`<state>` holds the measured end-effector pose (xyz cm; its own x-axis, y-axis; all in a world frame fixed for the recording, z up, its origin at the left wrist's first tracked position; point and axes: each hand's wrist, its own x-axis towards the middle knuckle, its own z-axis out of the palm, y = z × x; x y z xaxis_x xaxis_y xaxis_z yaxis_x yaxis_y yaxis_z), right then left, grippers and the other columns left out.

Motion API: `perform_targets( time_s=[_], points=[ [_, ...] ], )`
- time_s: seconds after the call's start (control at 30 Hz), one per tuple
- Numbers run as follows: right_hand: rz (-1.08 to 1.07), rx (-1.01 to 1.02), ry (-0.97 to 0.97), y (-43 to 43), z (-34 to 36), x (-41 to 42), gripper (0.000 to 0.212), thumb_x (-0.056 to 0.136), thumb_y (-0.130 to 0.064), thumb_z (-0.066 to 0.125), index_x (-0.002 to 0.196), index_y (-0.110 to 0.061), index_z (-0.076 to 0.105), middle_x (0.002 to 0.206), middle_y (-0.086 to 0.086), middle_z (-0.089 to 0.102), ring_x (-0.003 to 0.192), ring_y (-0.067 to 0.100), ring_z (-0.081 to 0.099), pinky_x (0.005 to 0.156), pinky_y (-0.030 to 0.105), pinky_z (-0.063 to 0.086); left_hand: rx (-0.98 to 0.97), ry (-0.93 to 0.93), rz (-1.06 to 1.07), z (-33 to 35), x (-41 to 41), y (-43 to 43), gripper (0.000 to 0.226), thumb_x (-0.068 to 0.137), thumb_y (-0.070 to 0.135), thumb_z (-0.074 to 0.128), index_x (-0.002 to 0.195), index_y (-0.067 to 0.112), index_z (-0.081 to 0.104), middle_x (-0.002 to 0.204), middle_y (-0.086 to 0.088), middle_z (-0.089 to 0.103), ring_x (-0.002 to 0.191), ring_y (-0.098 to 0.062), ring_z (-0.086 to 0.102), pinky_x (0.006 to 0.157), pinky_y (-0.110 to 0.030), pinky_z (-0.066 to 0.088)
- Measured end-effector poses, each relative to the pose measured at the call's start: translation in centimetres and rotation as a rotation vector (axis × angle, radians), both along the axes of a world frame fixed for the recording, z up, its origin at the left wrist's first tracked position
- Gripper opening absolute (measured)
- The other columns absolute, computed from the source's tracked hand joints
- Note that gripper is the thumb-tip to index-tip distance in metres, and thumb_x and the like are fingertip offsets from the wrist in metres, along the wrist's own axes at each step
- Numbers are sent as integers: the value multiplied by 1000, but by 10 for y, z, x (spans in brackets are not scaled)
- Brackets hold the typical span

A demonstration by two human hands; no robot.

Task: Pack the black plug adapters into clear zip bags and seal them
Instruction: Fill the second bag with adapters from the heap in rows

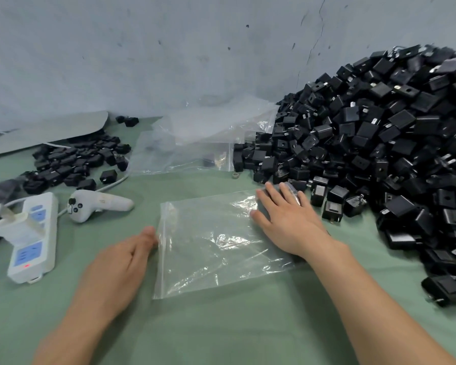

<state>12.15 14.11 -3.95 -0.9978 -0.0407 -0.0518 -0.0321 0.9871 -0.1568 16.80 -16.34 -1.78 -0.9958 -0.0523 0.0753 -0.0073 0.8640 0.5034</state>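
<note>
Pressing the clear zip bag (211, 248), the right hand (287, 219) lies flat; whether the left hand (121, 262) grips it is unclear.

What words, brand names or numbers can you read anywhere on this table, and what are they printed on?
None can be read.
White power strip: blue socket panels and a red light, no legible lettering.
White controller: buttons only, marks too blurred.
Black plug adapters: any moulded marks too small to read.
Clear zip bag: no print visible.
</note>
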Motion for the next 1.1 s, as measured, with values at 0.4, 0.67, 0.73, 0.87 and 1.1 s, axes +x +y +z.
perform_targets(
  time_s=[0.4,0.67,0.73,0.87,1.1],
  points=[
    [-1,9,7,-1,-1,0,64,103,-59,11,160,-31,1,167,-8,-11,153,18,-14,121,47,-8,279,38,-89,-7,-6,20,19,99,40,49,113,50,57,85,31,71,82,16,61,77,-9,42],
    [-139,-554,310,1,27,11,51,106,-46,31,154,-30,33,163,-10,25,153,12,9,125,40,8,292,303,109,3,-18,16,18,101,34,49,117,36,59,94,13,69,81,2,60,74,-36,43],
    [-275,-597,455,10,35,15,43,105,-35,36,146,-28,47,152,-7,45,144,18,32,119,44,26,373,329,47,12,-24,38,17,100,30,52,113,38,59,94,17,68,81,6,60,71,-27,46],
    [-515,-709,408,32,36,20,40,101,-30,38,139,-27,50,137,-3,55,115,26,54,102,48,42,375,254,-207,24,-61,112,25,96,27,57,121,31,59,97,17,64,82,4,61,65,-7,43],
    [-564,-957,457,48,39,17,33,97,-29,42,126,-34,54,124,-10,58,107,26,63,96,47,49,-85,-57,-502,23,-143,237,86,91,50,62,157,34,9,159,-10,18,135,-32,39,111,-47,38]
  ],
)
